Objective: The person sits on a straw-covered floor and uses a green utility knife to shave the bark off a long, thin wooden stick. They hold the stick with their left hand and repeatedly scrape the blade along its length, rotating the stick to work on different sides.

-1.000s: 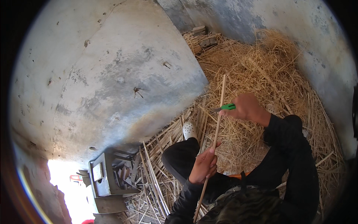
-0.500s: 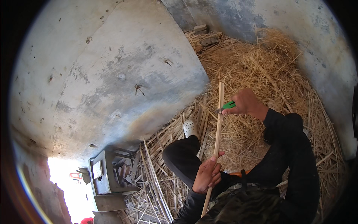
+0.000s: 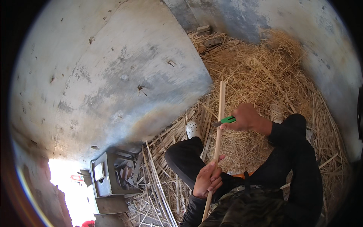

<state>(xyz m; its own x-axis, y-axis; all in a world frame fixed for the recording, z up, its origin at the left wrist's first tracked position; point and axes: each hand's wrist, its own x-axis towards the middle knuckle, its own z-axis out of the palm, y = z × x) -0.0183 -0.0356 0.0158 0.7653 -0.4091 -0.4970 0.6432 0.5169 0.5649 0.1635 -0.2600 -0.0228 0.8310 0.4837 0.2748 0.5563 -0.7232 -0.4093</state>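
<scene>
A long, pale wooden strip (image 3: 219,130) runs from my lap up toward the straw, its far end raised. My left hand (image 3: 207,179) is wrapped round its lower part. In my right hand (image 3: 246,119) is a green utility knife (image 3: 228,119), the fingers closed on its handle. The knife's grey blade points left and lies at the strip, around the middle of its upper part. Whether the edge is cutting into the wood cannot be made out.
Dry straw and shavings (image 3: 261,75) are heaped at the back right. Long split strips (image 3: 159,181) lie on the left, by a grey metal stand (image 3: 109,176). A pale wall (image 3: 113,83) rises at the left. My white clog (image 3: 193,129) rests among the strips.
My right hand and the knife have moved down along the strip, toward my left hand. The strip's far end has shifted slightly left. My left hand keeps its grip.
</scene>
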